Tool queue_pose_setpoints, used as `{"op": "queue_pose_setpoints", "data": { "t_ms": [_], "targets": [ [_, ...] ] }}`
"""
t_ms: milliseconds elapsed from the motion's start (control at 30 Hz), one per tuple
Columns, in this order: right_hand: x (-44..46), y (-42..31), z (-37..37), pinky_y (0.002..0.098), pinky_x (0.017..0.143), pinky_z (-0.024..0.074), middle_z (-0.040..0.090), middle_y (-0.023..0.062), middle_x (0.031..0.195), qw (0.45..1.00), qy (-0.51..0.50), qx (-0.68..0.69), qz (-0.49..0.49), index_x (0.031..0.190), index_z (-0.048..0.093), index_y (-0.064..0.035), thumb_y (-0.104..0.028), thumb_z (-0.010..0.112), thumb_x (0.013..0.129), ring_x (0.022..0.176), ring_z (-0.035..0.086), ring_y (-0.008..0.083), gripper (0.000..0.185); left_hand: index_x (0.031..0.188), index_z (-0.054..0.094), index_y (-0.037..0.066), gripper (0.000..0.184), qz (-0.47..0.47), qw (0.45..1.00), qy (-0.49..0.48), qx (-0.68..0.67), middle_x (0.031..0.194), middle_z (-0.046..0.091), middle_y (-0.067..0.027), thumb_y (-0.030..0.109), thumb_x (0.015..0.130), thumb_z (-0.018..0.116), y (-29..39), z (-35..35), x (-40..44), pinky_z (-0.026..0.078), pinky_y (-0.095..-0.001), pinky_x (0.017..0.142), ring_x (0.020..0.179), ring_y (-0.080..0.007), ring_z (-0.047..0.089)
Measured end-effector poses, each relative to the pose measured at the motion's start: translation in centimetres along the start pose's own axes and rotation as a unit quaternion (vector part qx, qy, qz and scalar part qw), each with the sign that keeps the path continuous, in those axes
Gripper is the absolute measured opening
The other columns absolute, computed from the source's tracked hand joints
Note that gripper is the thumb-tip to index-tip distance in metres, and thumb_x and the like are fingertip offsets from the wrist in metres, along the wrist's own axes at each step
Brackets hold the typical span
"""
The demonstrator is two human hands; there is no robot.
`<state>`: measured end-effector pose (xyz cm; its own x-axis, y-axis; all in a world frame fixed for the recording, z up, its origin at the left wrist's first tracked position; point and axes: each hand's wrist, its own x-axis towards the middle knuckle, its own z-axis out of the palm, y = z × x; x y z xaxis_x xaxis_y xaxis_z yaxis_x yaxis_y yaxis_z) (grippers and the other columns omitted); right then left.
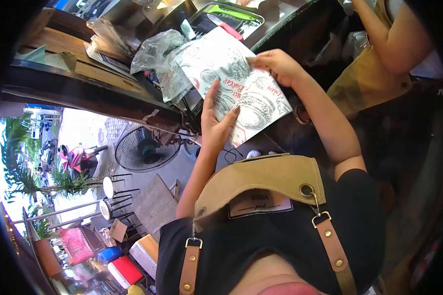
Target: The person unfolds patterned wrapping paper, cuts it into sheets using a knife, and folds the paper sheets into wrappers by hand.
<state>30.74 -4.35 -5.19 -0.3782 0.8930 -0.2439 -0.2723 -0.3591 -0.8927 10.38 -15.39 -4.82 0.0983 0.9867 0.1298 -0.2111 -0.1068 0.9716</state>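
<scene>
A white sheet of burger paper [253, 105], printed with burger drawings and red lettering, spreads out in front of my chest. My left hand [216, 123] grips its lower left side, with the thumb and fingers lying over the printed face. At the upper right edge, my right hand [278, 68] pinches the paper between thumb and fingers. A crumpled clear plastic bag [155, 51] touches the left side near more printed paper [174, 81]. Just beyond the top edge lies a knife with a red handle [231, 32].
A metal tray [261, 20] holding a green utensil [234, 12] is at the back. Another person in a tan apron [366, 83] stands on the right. Below the wooden counter [98, 73] is a black fan [147, 150]. Stools [108, 187] stand farther left.
</scene>
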Motion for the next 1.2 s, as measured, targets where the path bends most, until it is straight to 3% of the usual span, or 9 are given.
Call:
{"op": "queue_pose_setpoints", "data": {
  "t_ms": [200, 233, 300, 333, 467, 533, 600, 867, 1200],
  "targets": [
    [-2.3, -3.9, 1.0, 0.0208, 0.052, 0.0422, 0.059, 0.0006, 0.067, 0.947, -0.057, -0.249, -0.195, 0.083, 0.066, 0.0032, -0.021, 0.064, 0.084, 0.057, 0.051, 0.0057, 0.024, 0.144, 0.009, 0.011, 0.099, 0.152, 0.940, 0.027, 0.305, 0.144, 0.013, -0.0227, 0.000, 0.069, 0.074, 6.4, -0.4, -0.2, 0.049, -0.0390, 0.087, 0.123, -0.0327, 0.039],
    [-3.3, -5.4, 1.6, 0.0207, 0.052, 0.0404, 0.057, -0.0008, 0.065, 0.911, -0.066, -0.337, -0.228, 0.080, 0.065, 0.0029, -0.023, 0.065, 0.083, 0.056, 0.049, 0.0053, 0.026, 0.141, 0.021, 0.008, 0.086, 0.311, 0.762, 0.054, 0.565, 0.140, 0.021, -0.0264, 0.012, 0.073, 0.073, 10.1, 0.7, 0.5, 0.043, -0.0452, 0.093, 0.125, -0.0385, 0.036],
    [-5.0, -7.0, 3.3, 0.0208, 0.054, 0.0406, 0.055, -0.0012, 0.062, 0.834, -0.068, -0.455, -0.306, 0.076, 0.064, 0.0035, -0.023, 0.066, 0.082, 0.057, 0.049, 0.0056, 0.027, 0.132, 0.042, 0.017, 0.061, 0.387, 0.607, -0.038, 0.693, 0.138, 0.031, -0.0135, 0.038, 0.080, 0.064, 12.9, 2.6, 3.2, 0.024, -0.0482, 0.104, 0.129, -0.0405, 0.025],
    [-7.8, -9.7, 5.1, 0.0335, 0.062, 0.0468, 0.063, 0.0209, 0.075, 0.821, -0.070, -0.515, -0.235, 0.088, 0.065, 0.0020, -0.013, 0.059, 0.078, 0.064, 0.060, 0.0252, 0.019, 0.130, 0.045, 0.011, 0.062, 0.408, 0.555, -0.089, 0.719, 0.137, 0.037, -0.0100, 0.031, 0.076, 0.069, 13.3, 3.6, 4.6, 0.029, -0.0420, 0.103, 0.127, -0.0349, 0.032],
    [-10.7, -10.8, 4.6, 0.0320, 0.058, 0.0447, 0.061, 0.0172, 0.066, 0.751, -0.090, -0.555, -0.345, 0.084, 0.063, 0.0045, -0.014, 0.059, 0.079, 0.056, 0.054, 0.0207, 0.019, 0.106, 0.060, 0.001, 0.030, 0.226, 0.650, -0.434, 0.582, 0.103, 0.061, -0.0117, 0.017, 0.081, 0.065, 16.3, 5.9, 10.1, 0.044, -0.0333, 0.083, 0.095, -0.0238, 0.058],
    [-12.3, -10.9, 3.4, 0.0319, 0.057, 0.0441, 0.060, 0.0169, 0.064, 0.740, -0.077, -0.542, -0.390, 0.083, 0.063, 0.0055, -0.014, 0.059, 0.079, 0.055, 0.053, 0.0190, 0.020, 0.099, 0.062, -0.002, 0.022, 0.227, 0.685, -0.449, 0.527, 0.089, 0.063, -0.0109, 0.011, 0.082, 0.064, 16.6, 7.0, 9.7, 0.047, -0.0297, 0.071, 0.077, -0.0178, 0.060],
    [-14.3, -11.3, 2.4, 0.0304, 0.055, 0.0432, 0.059, 0.0156, 0.062, 0.810, -0.128, -0.498, -0.283, 0.082, 0.062, 0.0069, -0.015, 0.060, 0.080, 0.054, 0.052, 0.0153, 0.022, 0.097, 0.061, -0.004, 0.020, 0.239, 0.596, -0.463, 0.611, 0.083, 0.063, -0.0097, 0.008, 0.082, 0.063, 18.3, 8.5, 7.9, 0.047, -0.0271, 0.067, 0.072, -0.0130, 0.058],
    [-21.6, -11.8, -2.7, 0.0260, 0.055, 0.0432, 0.065, 0.0097, 0.067, 0.789, -0.068, -0.550, -0.264, 0.083, 0.066, 0.0043, -0.022, 0.064, 0.082, 0.058, 0.055, 0.0088, 0.027, 0.086, 0.061, -0.006, 0.009, 0.213, 0.703, -0.427, 0.528, 0.074, 0.062, -0.0051, 0.003, 0.084, 0.059, 21.5, 8.0, 6.6, 0.041, -0.0212, 0.060, 0.068, -0.0065, 0.052],
    [-27.6, -14.1, -6.7, 0.0230, 0.072, 0.0472, 0.067, 0.0075, 0.081, 0.847, -0.049, -0.509, -0.148, 0.077, 0.065, 0.0044, -0.014, 0.064, 0.080, 0.078, 0.061, 0.0105, 0.019, 0.081, 0.062, -0.004, 0.007, 0.250, 0.679, -0.384, 0.574, 0.073, 0.059, -0.0096, 0.003, 0.080, 0.062, 24.2, 8.4, 2.1, 0.045, -0.0259, 0.058, 0.065, -0.0141, 0.056]
  ]
}}
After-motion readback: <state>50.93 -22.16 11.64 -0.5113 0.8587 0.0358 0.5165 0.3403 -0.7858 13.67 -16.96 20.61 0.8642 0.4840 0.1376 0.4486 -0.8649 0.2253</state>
